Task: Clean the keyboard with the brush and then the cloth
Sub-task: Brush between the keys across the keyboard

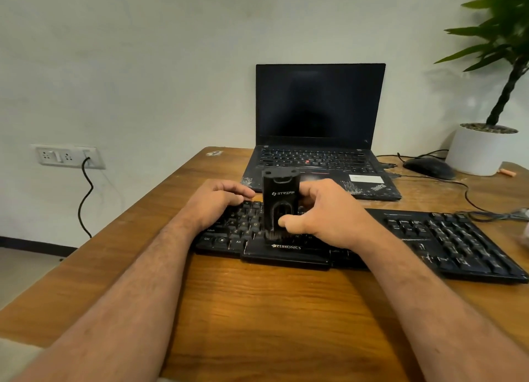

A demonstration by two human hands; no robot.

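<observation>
One brush point(280, 204) in right hand point(329, 212), on keyboard point(429, 238)

A black keyboard point(429, 238) marked ZEBRONICS lies flat across the wooden counter point(257, 310). A black brush point(280, 201) marked STRIFF stands upright on the keyboard's left half, bristles down on its lower keys.
</observation>
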